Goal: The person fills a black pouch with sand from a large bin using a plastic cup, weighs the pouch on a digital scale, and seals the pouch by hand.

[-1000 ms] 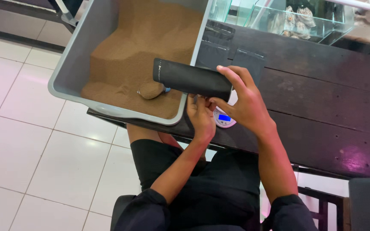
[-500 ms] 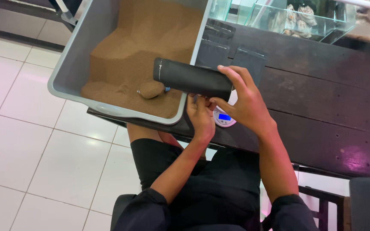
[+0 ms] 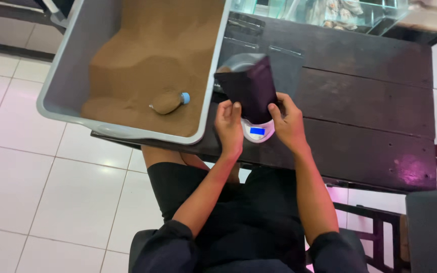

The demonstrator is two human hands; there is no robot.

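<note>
Swung upright from lying sideways over the tub a moment ago, the matte black stand-up pouch [image 3: 251, 88] now sits on the small white digital scale with a blue lit display [image 3: 257, 131], on the dark wooden slatted table [image 3: 370, 126]. Both hands pinch it — the left hand [image 3: 228, 126] closed on its lower left edge, the right hand [image 3: 288, 124] closed on the lower right. Beside them, the grey plastic tub of brown powder [image 3: 67, 86] holds a half-buried clear bottle with a blue cap [image 3: 169, 101]. For a true reading, I judge the pouch should stand centred on the platform, mouth up, with fingers let go — any pressure would likely skew the number.
</note>
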